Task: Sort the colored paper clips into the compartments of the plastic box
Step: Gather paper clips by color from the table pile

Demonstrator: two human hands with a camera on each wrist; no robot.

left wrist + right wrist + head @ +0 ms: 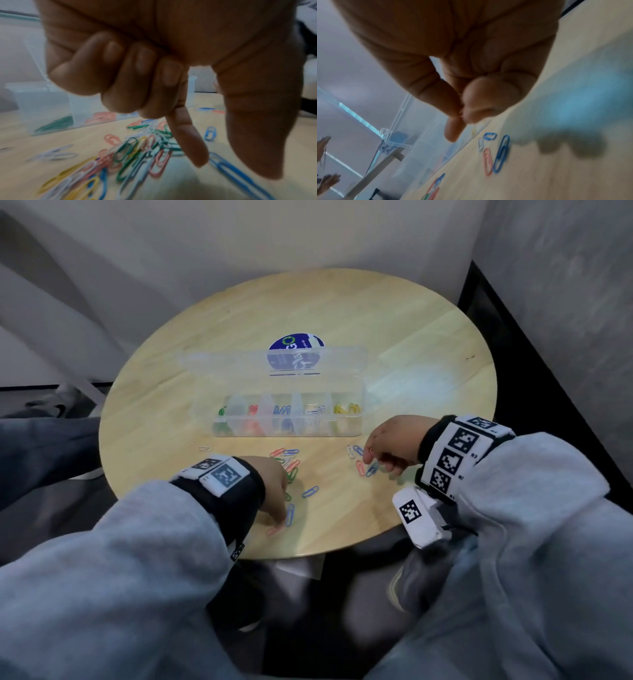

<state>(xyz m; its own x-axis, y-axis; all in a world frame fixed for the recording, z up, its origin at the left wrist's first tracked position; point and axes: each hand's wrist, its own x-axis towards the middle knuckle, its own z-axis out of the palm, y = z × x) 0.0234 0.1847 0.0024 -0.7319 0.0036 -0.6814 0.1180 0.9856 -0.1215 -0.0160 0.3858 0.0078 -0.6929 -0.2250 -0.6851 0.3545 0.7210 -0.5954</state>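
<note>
Left hand [270, 487]: three fingers curled into the palm, index finger [187, 142] and thumb [254, 121] pointing down with a gap between them; nothing held. Tips sit low over the table [394, 316], the index tip at the edge of the mixed pile of clips [137, 151], which spreads toward 9 o'clock from it in the left wrist view.

Blue clip [290, 515]: lies on the wood just beside the left fingertips, at about 3 o'clock from them in the head view; long axis runs roughly 12 to 6. By my reading this is the nearest single pick, and the left hand is far closer to it than the right.

Right hand [390, 446]: thumb and fingertips pressed together in a pinch; whether a clip sits in the pinch cannot be told. Below it a small group lies apart from the main pile: a red clip [488, 163] and a blue one [501, 152] side by side, plus smaller ones.

Plastic box [287, 419]: lid open, at 12 o'clock from both hands, beyond the loose clips. Compartments left to right hold green, red, blue, white and yellow; the blue one is the middle.
</note>
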